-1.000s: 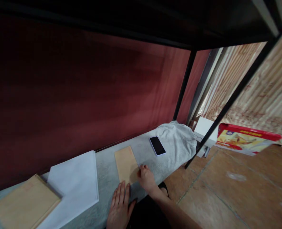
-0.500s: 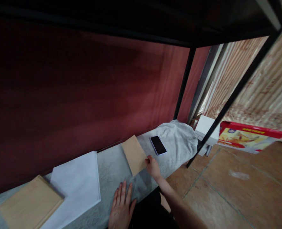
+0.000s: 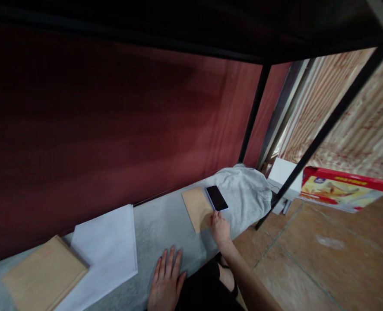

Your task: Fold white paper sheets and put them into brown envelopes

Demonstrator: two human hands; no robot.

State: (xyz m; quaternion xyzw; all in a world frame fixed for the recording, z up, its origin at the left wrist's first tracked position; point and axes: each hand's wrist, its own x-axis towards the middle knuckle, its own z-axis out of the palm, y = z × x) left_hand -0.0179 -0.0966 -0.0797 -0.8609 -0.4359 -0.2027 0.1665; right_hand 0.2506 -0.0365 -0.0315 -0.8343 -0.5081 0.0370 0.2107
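My right hand (image 3: 220,228) is closed on the near right edge of a flat rectangle of brown kraft paper (image 3: 197,208). The paper lies on the grey surface, or just above it; I cannot tell which. Right beside it, past my fingertips, is a phone (image 3: 217,198) with a dark screen and a pale edge. My left hand (image 3: 166,278) rests flat on the grey surface (image 3: 155,224), fingers stretched out, holding nothing. To its left lies a stack of white paper (image 3: 110,242), with a thicker brown kraft paper stack (image 3: 45,274) overlapping it.
A crumpled grey cloth (image 3: 248,190) covers the right end of the surface. Black frame posts (image 3: 255,112) and a dark shelf (image 3: 129,26) stand around and above. Behind is a dark red wall (image 3: 129,129). A red and yellow box (image 3: 343,190) stands on the tiled floor.
My right hand has moved the brown kraft paper to the right, close beside the phone. My left hand has stayed flat in place.
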